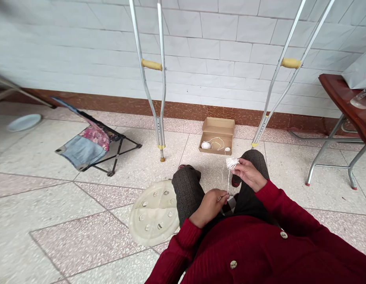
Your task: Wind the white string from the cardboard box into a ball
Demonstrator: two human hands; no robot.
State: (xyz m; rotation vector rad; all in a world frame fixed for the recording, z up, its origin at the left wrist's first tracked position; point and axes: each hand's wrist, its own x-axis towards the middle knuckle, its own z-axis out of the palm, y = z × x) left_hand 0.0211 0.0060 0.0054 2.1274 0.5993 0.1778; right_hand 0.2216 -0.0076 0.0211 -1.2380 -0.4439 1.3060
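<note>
A looped bundle of white yarn (231, 162) is pinched between the thumb and fingers of my right hand (248, 172), above my knees. One strand runs down from it to my left hand (211, 205), which sits lower, near my lap, with thumb and fingers pressed on the strand. Beyond my feet an open cardboard box (218, 125) stands on the floor by the wall. Inside it lie a ball of white yarn (205, 145) and a smaller white ball (227, 149), with loose yarn between them.
Two metal crutches (159, 118) (264, 118) lean on the tiled wall. A folding stool (85, 148) stands at left, near a pale dish (24, 122). By my left leg lies a round plastic lid with holes (154, 213). A brown table (338, 94) is at right.
</note>
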